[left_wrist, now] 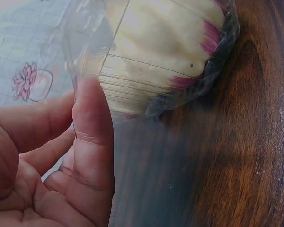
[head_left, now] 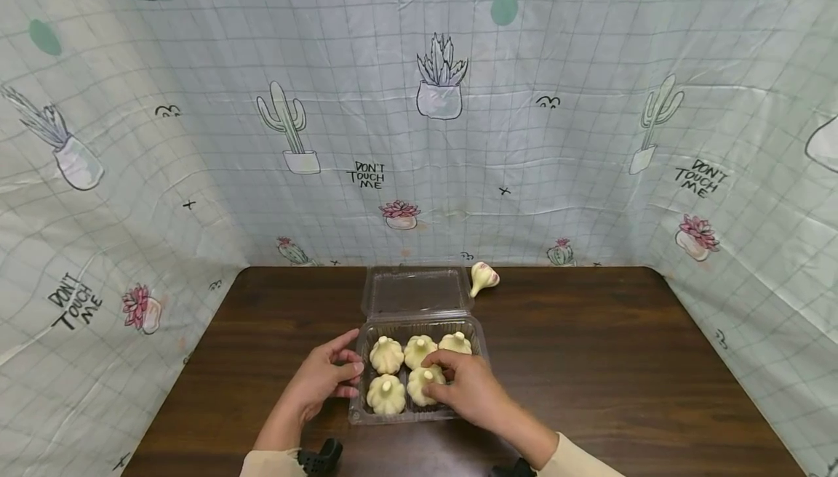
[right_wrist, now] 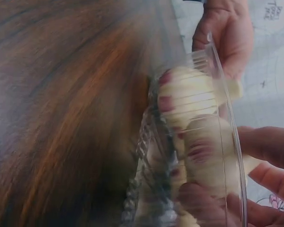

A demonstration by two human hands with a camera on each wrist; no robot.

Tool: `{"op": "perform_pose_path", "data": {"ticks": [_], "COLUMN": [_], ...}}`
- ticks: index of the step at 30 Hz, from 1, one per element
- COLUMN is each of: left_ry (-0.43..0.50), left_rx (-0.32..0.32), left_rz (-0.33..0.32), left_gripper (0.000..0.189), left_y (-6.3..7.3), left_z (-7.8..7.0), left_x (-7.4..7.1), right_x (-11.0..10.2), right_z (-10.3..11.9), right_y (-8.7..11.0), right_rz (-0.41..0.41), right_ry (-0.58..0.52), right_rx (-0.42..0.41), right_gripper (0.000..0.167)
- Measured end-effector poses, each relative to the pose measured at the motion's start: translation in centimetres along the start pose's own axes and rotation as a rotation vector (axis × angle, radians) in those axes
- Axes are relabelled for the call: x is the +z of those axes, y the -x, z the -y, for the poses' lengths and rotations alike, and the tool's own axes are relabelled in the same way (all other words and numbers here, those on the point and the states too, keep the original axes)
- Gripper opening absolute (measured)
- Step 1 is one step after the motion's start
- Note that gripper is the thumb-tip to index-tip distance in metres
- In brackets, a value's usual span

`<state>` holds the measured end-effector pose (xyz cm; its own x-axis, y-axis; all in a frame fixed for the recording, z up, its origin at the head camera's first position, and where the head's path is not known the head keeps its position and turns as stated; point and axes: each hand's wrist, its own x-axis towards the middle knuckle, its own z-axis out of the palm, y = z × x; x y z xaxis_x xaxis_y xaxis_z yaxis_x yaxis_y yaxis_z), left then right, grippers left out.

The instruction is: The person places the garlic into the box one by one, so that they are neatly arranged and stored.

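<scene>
On the dark wooden table stands a clear plastic clamshell container, its lid folded back. Pale garlic bulbs fill it in two rows, stems up, with purple patches showing through the wall in both wrist views. My right hand reaches over the right side and holds the front-row garlic bulb between thumb and fingers. At the left wall, my left hand pinches the container's edge, thumb at the rim near a garlic bulb. The right hand partly covers the back-right garlic bulb.
One loose garlic bulb lies beside the lid's right edge, near the back of the table. A patterned curtain with cactus drawings hangs behind and along both sides. Dark straps sit at the wrists.
</scene>
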<state>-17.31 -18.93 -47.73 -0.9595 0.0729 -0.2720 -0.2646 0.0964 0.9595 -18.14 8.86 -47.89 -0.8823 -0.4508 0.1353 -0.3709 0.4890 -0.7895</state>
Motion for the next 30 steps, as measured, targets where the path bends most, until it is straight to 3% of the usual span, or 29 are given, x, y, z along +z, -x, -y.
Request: {"op": "perform_pose_path", "data": {"ticks": [11,22,30], "left_ry": [0.001,0.005,0.012], "left_rx": [-0.005,-0.007,-0.004], "left_rz": [-0.005,-0.002,0.006], "left_gripper": [0.067,0.068,0.068], "left_y": [-0.05,-0.01,0.04], "left_z": [0.01,-0.10,-0.10], "left_x": [-0.08,0.09,0.20], "right_x": [0.43,0.27,0.53], "right_z": [-0.12,-0.13,-0.35], "right_y": [-0.45,-0.24,0.04], "right_rz": [0.003,0.034,0.017], "right_ry": [0.116,0.134,0.171], "right_rx": [0.005,0.034,-0.010], "right_gripper": [0.025,0.023,0.022]}}
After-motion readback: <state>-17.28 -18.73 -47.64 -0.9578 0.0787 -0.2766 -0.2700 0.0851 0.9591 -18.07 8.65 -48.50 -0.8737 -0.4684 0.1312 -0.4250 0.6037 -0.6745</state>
